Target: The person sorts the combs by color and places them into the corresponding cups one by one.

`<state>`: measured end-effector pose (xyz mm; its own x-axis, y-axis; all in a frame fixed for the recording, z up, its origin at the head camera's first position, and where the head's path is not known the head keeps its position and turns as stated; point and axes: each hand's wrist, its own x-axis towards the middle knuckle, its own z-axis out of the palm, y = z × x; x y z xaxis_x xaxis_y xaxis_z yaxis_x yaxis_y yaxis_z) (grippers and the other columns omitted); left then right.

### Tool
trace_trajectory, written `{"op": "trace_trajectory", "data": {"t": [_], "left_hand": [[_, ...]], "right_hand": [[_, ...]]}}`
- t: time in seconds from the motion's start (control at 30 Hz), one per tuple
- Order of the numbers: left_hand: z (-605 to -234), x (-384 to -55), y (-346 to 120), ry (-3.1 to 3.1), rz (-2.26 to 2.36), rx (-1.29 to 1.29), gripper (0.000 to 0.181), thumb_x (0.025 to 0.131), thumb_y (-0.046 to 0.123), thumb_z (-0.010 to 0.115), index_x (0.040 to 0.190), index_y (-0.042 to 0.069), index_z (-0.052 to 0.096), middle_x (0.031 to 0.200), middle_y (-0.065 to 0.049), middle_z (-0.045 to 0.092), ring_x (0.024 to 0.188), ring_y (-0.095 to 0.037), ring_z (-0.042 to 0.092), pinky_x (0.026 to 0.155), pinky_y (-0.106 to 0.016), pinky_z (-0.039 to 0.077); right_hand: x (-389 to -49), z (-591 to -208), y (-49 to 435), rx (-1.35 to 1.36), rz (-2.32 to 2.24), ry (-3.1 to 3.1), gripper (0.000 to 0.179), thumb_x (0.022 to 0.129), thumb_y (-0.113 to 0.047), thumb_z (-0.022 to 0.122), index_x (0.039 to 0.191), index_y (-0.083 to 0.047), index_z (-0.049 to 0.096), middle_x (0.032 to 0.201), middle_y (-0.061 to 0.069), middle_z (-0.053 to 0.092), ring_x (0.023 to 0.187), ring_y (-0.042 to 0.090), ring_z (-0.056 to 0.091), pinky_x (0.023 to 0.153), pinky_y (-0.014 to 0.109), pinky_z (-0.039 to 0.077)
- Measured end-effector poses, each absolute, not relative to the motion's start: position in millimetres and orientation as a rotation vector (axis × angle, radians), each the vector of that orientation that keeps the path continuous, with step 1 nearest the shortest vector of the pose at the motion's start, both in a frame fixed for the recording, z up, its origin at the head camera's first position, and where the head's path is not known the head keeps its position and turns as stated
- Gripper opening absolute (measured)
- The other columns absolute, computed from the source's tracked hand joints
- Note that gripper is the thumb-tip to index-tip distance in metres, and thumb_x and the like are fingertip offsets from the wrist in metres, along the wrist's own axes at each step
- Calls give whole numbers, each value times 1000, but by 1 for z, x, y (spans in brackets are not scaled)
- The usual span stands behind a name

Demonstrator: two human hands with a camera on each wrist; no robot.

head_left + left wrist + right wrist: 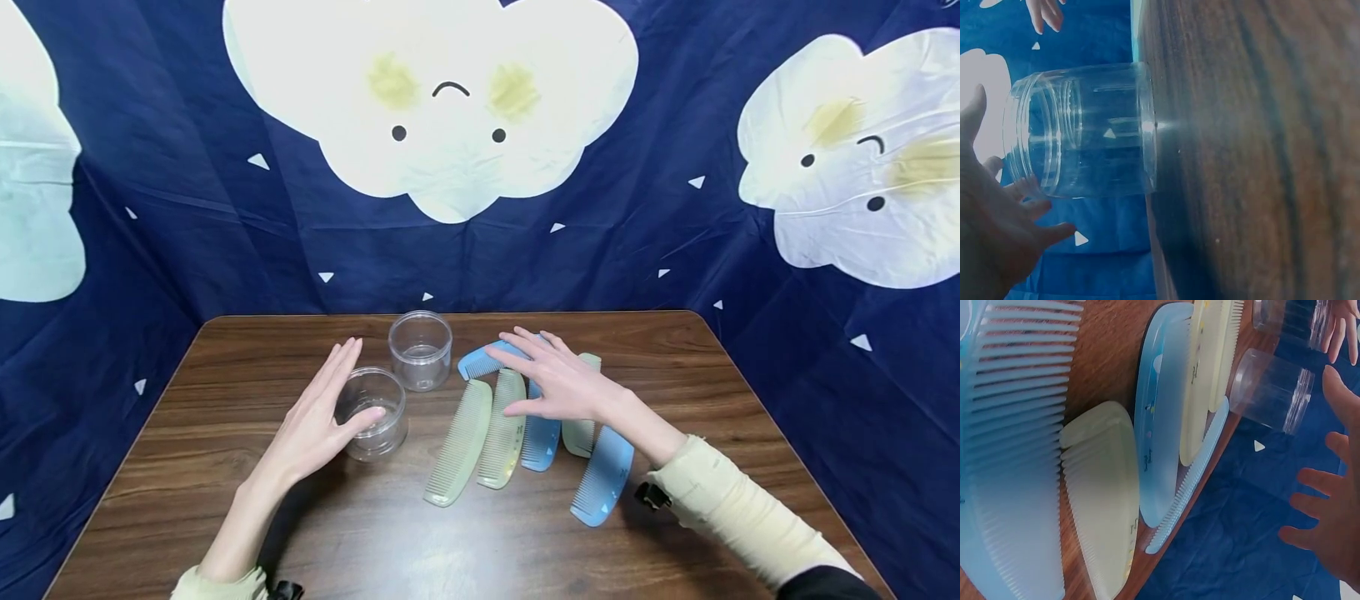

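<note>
My left hand (318,421), fingers straight and thumb spread, is beside the rim of the nearer clear plastic jar (386,437). In the left wrist view a gap shows between most fingers and that jar; contact is unclear. A second clear jar (422,346) stands just behind it. Over the combs hovers my right hand (558,379), its fingers spread and holding nothing. Below it lie a pale green comb (504,442), a blue comb (542,437) and another green comb (577,437), partly hidden. A blue comb (480,362) lies crosswise behind them.
A green comb (465,437) forms the left end of the row, and a blue comb (606,475) lies at the front right. All rest on a brown wooden table (390,533). A dark blue cloth (465,258) with cloud prints hangs beyond the table's edges.
</note>
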<state>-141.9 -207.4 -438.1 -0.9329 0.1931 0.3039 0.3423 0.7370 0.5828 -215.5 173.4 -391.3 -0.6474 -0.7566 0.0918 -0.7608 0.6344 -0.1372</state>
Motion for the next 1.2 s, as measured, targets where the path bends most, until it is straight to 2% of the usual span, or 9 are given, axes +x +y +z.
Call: {"op": "trace_trajectory", "data": {"t": [0.17,0.33,0.53,0.83,1.2], "left_hand": [[-438,-140,-209,-2763,-1018,-330,98,91,52,74,165,39,10,174,-1,17,160,-35,21,110,-75,32],[-439,-141,-210,-2783,-1075,-280,100,90,53,74,165,38,10,174,0,18,157,-36,26,113,-71,31],[-440,-141,-212,-2796,-1128,-277,103,89,51,77,165,39,8,173,-7,22,155,-40,30,113,-70,32],[-442,-139,-216,-2793,-1272,-291,105,88,45,80,164,40,8,172,-9,23,155,-42,26,114,-72,29],[-446,-140,-220,-2813,-1363,-289,107,87,42,81,165,38,9,170,-12,29,155,-42,27,115,-72,27]], "right_hand": [[-215,-394,166,1331,227,-2800,89,90,-64,69,162,-27,33,168,9,34,157,35,29,121,64,30],[-213,-396,160,1353,216,-2802,90,89,-64,70,162,-28,32,168,11,34,156,36,30,121,62,31],[-212,-403,151,1379,200,-2797,90,87,-62,73,161,-28,35,165,12,39,155,36,34,121,61,31],[-208,-409,135,1449,131,-2831,91,87,-62,73,162,-32,30,164,10,41,154,32,36,121,61,32],[-200,-425,119,1524,13,-2895,95,85,-65,73,162,-36,28,167,6,36,156,31,32,123,59,30]]}}
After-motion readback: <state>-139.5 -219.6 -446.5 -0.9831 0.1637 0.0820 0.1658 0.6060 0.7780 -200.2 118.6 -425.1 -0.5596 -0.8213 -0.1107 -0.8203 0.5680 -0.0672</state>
